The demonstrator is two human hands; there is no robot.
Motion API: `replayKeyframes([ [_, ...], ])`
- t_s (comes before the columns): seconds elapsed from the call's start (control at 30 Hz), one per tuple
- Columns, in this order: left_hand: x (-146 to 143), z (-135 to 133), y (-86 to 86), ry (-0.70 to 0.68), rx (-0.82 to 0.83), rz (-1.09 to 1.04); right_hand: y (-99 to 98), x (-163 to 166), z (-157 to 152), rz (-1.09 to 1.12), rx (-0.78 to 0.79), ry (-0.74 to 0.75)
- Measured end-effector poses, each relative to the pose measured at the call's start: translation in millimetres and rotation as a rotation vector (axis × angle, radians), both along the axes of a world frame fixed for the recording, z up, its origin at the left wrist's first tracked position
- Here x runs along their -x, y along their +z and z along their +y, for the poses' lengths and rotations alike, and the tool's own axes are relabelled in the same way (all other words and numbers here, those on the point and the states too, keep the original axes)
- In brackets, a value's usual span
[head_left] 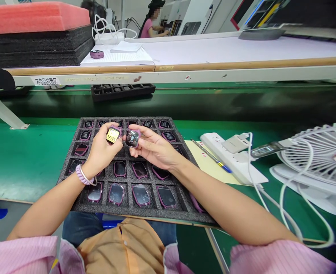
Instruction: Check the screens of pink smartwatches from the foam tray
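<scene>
Left hand (101, 150) gripped a lit watch (113, 135) showing 12:53; right hand (152, 146) pinched a dark-screened watch (132, 138). Both purple-cased, above the foam tray (71, 163). Power strip (233, 158) and fan (316, 160) lay right.

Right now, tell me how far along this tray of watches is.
Done, apparently: the back-row watches show striped screens. In hand: the left hand holds a lit watch reading 12:53, the right hand a dark-screened watch, both above the foam tray. Left, probably: the front-row watches, whose screens are dark.
</scene>
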State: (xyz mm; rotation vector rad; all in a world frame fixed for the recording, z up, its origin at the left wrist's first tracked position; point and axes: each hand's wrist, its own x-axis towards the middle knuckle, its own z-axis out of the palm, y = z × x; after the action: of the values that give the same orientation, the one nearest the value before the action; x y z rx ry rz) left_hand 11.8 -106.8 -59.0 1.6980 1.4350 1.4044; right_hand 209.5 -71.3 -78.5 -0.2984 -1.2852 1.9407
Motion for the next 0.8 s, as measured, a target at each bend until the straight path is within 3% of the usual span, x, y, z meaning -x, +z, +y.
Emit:
replayKeyframes([
  [0.8,3.4,1.8,-2.4,-0.042,-0.059,0.128,0.1,0.1,-2.4,-0.043,-0.031,-0.02],
])
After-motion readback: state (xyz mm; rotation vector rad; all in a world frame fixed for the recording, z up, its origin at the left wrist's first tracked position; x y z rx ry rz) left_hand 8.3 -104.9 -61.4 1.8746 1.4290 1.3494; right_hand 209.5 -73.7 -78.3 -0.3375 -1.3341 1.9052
